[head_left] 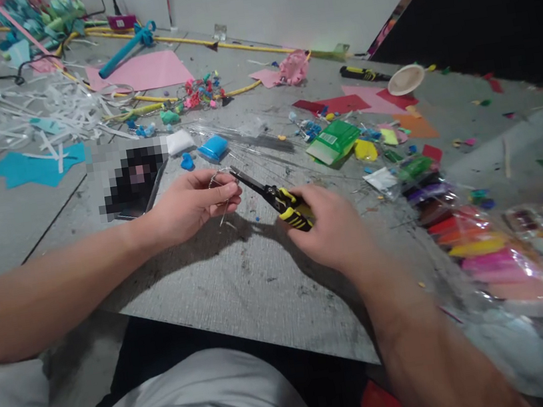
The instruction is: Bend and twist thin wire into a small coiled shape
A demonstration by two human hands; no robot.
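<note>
One gray tabletop (243, 288) carries everything loose here. The largest thing on it is a clear plastic spread (492, 260) at the right, with many colored packs in it, too overlapped to count. At the far left lies one heap of white strips (56, 112), also past counting. One large pink sheet (146, 71) lies toward the back.

Two bare hands work near the middle. The right hand (330, 225) has its fingers wrapped around the handles of one pair of black-and-yellow pliers (276, 199). The left hand (195, 204) has its thumb and fingers pinched together on one thin wire (225, 213), which is bent and pokes out below the fingertips. The pliers' narrow nose reaches to the left fingertips; whether its jaws grip the wire, I cannot tell.

Next in size come one jagged blue paper (39, 167) at the left and one dark flat device (134, 182), partly pixelated, behind the left forearm. One blue paper tube (124, 54) lies across the pink sheet. Beyond the pliers are one green packet (334, 142), one black-and-yellow handled tool (363, 74) and one pale round disc (406, 79).

Smaller still, behind the left hand, are two little packets, one white packet (180, 142) and one blue packet (213, 147), with one blue lump (187, 161) just beside them.
</note>
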